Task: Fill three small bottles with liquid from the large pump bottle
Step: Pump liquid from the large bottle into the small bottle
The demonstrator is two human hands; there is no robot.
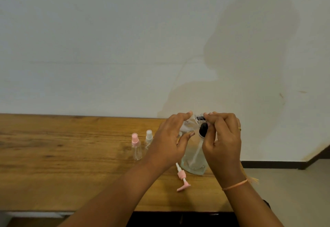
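Observation:
A large clear container (193, 157) with liquid and a black top (203, 130) stands near the table's right end, between my hands. My left hand (171, 141) grips a small clear bottle (188, 124), tilted above the container. My right hand (223, 137) pinches the dark cap (200, 118) at that bottle's neck with its fingertips. A small clear spray bottle with a pink cap (136, 147) stands upright to the left. Another with a white cap (148, 138) stands just behind it, partly hidden by my left hand. A pink pump head (182, 177) lies on the table in front of the container.
The wooden table (62, 155) runs left along a pale wall. Its right end lies just past the container, with grey floor (294, 191) and a dark skirting board beyond. The front edge is close below my forearms.

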